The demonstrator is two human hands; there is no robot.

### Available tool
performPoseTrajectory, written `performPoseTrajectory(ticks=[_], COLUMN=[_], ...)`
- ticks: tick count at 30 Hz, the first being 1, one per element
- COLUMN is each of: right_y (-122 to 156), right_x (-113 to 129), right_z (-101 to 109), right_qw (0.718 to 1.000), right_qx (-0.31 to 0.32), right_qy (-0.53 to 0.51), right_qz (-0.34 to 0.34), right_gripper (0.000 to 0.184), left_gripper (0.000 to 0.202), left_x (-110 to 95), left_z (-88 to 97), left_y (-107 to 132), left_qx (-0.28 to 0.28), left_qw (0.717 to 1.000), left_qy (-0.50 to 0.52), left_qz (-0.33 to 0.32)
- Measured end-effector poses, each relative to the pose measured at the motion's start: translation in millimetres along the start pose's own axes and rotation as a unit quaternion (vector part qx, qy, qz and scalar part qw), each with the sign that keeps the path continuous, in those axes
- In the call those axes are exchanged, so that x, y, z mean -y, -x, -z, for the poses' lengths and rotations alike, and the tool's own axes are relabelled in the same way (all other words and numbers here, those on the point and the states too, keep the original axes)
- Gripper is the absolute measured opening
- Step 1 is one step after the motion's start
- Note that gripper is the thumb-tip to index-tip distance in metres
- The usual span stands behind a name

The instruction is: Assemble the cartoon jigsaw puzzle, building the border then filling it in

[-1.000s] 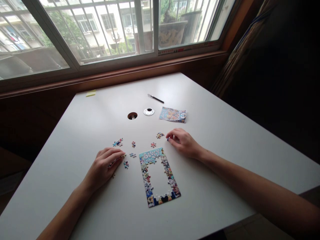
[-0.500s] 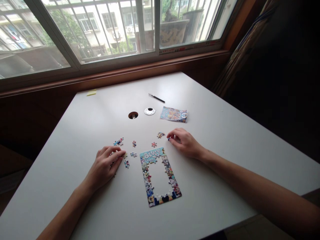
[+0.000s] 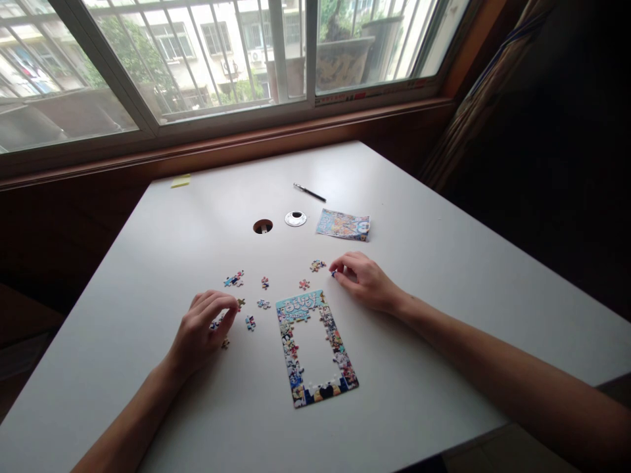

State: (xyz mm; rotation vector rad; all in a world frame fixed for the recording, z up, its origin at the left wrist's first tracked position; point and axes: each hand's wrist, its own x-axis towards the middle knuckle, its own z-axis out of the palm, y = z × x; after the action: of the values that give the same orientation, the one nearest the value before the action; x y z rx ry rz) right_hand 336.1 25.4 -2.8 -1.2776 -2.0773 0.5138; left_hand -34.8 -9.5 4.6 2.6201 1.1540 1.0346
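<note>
My left hand (image 3: 204, 325) is closed in a pinch, with an olive-coloured puzzle piece (image 3: 241, 303) at its fingertips. Beneath that palm lie more puzzle pieces (image 3: 225, 343), partly hidden by the fingers. My right hand (image 3: 362, 279) rests on the table, thumb and forefinger closed on a small dark blue puzzle piece (image 3: 334, 273), mostly covered. Between the hands sits the puzzle frame (image 3: 287, 374), its border filled with colourful pieces around an open white middle. Several loose pieces, such as a reddish piece (image 3: 304, 284) and a pale blue piece (image 3: 263, 304), are scattered beyond and left of it.
A creased picture sheet (image 3: 344, 225) lies past my right hand, and a black pen (image 3: 309, 192) lies behind it. The white table (image 3: 419, 368) has a round cable hole (image 3: 263, 226) beside a silver ring cover (image 3: 296, 219). A yellow sticky note (image 3: 181, 181) is at the far edge.
My left hand has drawn slightly left, the olive piece moving with its fingertips. Pieces under that hand show more now. My right hand has stayed in place.
</note>
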Motion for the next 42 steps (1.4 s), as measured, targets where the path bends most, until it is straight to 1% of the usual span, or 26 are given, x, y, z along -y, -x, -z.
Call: performPoseTrajectory(ticks=[3,8,13,15,18,20,22,25,27,30,33,38,42], right_y=[-0.2,-0.1,-0.7,-0.8,-0.5,-0.1,0.1,-0.1,-0.4,-0.4,-0.1,-0.3,-1.0], right_x=[-0.3,-1.0,-0.5,-0.2,0.0,0.2,0.4,0.5,0.2,-0.7,-1.1,-0.7,-1.0], right_z=[-0.1,0.1,0.2,0.1,0.0,0.2,0.3,0.3,0.0,-0.3,-0.2,0.0,-0.3], right_qw=[1.000,1.000,1.000,1.000,1.000,1.000,1.000,1.000,1.000,1.000,1.000,1.000,1.000], right_qx=[-0.002,-0.001,-0.001,0.000,0.000,0.000,0.001,0.001,0.000,0.001,0.000,-0.001,-0.001], right_qy=[0.000,-0.004,-0.003,-0.002,0.000,0.002,0.002,0.001,0.000,0.000,0.001,0.002,0.002], right_qz=[0.002,0.002,0.000,-0.002,-0.001,-0.001,-0.001,-0.001,-0.001,-0.001,0.001,0.009,0.007], right_gripper=[0.017,0.017,0.017,0.017,0.017,0.017,0.017,0.016,0.017,0.017,0.017,0.017,0.017], left_gripper=[0.013,0.017,0.016,0.017,0.017,0.017,0.017,0.020,0.018,0.012,0.013,0.015,0.014], left_x=[-0.7,0.0,2.5,4.0,6.2,7.4,7.7,5.8,3.5,0.5,-0.1,1.5,1.6], left_z=[0.2,-0.8,-1.6,-2.4,-4.1,-5.0,-5.0,-3.3,-1.3,1.0,1.3,-0.1,0.0], left_y=[-2.0,-2.0,0.5,1.0,1.3,1.6,1.9,1.3,0.5,-0.6,-0.7,-0.3,-0.5], left_qx=[0.003,-0.001,-0.006,0.006,0.049,0.068,0.069,0.051,0.042,0.072,0.098,0.085,0.092], left_qw=[1.000,1.000,1.000,1.000,0.997,0.995,0.994,0.996,0.997,0.995,0.994,0.995,0.995], left_qy=[0.002,-0.003,-0.008,-0.020,-0.054,-0.072,-0.073,-0.060,-0.057,-0.053,-0.043,-0.036,-0.035], left_qz=[-0.009,-0.029,-0.022,-0.017,0.004,0.022,0.031,0.038,0.044,0.041,0.034,0.025,0.024])
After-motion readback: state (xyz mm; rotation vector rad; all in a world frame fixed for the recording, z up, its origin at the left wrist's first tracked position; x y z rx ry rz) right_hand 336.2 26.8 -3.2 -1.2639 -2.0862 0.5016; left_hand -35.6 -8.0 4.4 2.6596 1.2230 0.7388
